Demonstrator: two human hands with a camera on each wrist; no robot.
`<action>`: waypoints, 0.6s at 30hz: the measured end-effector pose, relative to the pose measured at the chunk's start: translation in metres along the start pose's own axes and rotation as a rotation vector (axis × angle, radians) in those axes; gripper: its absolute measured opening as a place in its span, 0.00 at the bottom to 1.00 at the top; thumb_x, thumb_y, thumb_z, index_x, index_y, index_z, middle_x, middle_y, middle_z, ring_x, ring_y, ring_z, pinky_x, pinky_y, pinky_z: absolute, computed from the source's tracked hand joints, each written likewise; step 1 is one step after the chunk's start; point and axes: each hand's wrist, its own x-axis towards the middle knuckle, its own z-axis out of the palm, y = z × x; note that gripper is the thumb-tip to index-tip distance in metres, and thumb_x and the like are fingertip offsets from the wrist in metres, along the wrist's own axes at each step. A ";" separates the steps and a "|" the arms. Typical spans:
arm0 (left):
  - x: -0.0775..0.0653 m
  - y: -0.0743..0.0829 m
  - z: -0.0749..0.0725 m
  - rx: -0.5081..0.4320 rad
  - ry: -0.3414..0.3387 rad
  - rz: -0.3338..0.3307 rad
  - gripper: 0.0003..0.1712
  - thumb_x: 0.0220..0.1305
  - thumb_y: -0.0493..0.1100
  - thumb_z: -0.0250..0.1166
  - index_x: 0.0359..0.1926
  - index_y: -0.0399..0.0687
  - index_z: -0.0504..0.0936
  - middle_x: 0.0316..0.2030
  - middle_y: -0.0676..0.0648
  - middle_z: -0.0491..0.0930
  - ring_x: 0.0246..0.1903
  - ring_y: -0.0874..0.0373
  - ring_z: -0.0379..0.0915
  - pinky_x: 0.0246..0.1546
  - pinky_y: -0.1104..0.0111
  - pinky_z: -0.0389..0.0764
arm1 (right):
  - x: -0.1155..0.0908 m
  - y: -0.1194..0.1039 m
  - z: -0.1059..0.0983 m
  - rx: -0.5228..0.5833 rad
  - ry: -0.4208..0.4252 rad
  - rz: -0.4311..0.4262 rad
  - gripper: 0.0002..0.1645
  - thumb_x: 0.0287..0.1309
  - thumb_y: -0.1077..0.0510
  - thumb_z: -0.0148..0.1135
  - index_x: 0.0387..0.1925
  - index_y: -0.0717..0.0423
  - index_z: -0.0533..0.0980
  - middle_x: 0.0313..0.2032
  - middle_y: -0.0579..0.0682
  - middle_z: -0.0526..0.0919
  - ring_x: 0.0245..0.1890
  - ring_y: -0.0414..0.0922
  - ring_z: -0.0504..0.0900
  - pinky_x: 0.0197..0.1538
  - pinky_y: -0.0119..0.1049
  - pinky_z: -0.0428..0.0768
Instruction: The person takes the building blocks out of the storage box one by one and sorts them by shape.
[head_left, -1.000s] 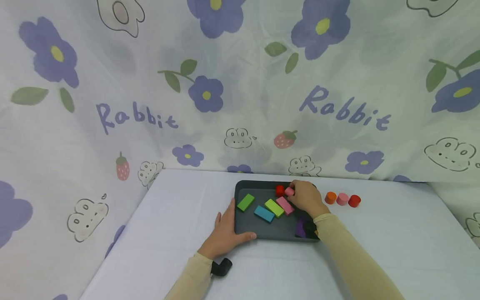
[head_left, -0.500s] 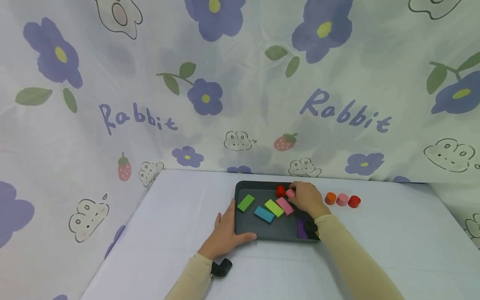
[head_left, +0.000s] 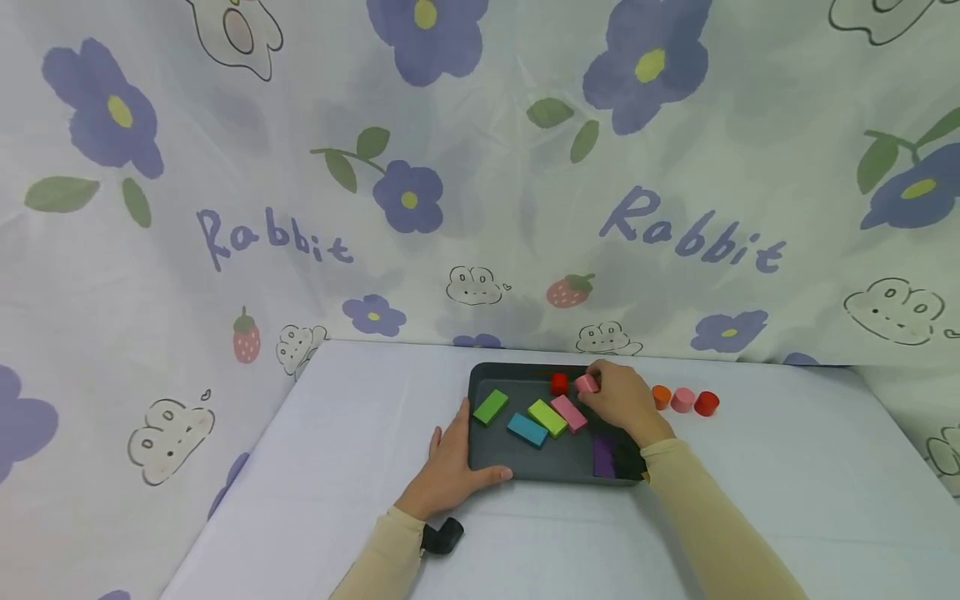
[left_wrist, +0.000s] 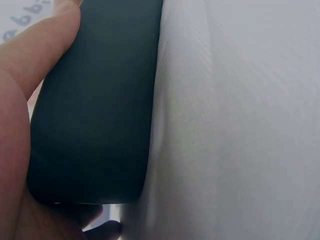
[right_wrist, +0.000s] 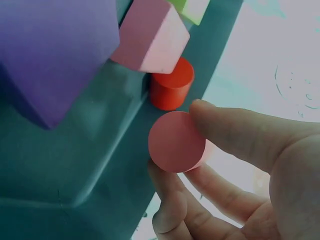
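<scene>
Pinching pink cylinder (right_wrist: 176, 142) with right hand (head_left: 621, 402), right of head-view centre; touching tray (head_left: 555, 460) with left hand (head_left: 447, 472), seemingly straight-fingered.

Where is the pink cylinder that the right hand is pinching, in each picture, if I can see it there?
Head: the pink cylinder is right of the centre and below the middle, at the fingertips of the right hand.
Left wrist: it is not in this picture.
Right wrist: it is just right of and below the centre, its round end facing the camera.
Shared landmark: the dark tray shows in all three.
</scene>
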 end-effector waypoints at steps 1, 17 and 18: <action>0.000 0.000 0.000 0.002 0.000 0.001 0.73 0.54 0.67 0.73 0.80 0.41 0.34 0.79 0.42 0.43 0.77 0.47 0.41 0.74 0.44 0.31 | -0.001 0.001 -0.001 0.003 0.008 -0.003 0.26 0.59 0.53 0.70 0.53 0.65 0.78 0.38 0.57 0.85 0.33 0.51 0.78 0.40 0.47 0.82; -0.001 -0.005 0.000 0.021 -0.006 -0.002 0.74 0.54 0.69 0.72 0.80 0.42 0.33 0.79 0.42 0.43 0.77 0.47 0.42 0.74 0.44 0.30 | -0.024 0.002 -0.022 0.069 0.083 0.044 0.28 0.61 0.54 0.68 0.58 0.65 0.75 0.45 0.63 0.84 0.39 0.55 0.80 0.43 0.51 0.83; -0.001 -0.005 0.000 0.020 -0.007 0.000 0.74 0.54 0.69 0.72 0.80 0.42 0.34 0.79 0.42 0.43 0.77 0.47 0.42 0.74 0.44 0.30 | -0.026 0.002 -0.023 0.068 0.088 0.050 0.28 0.61 0.54 0.68 0.58 0.65 0.75 0.46 0.64 0.84 0.39 0.55 0.80 0.43 0.51 0.83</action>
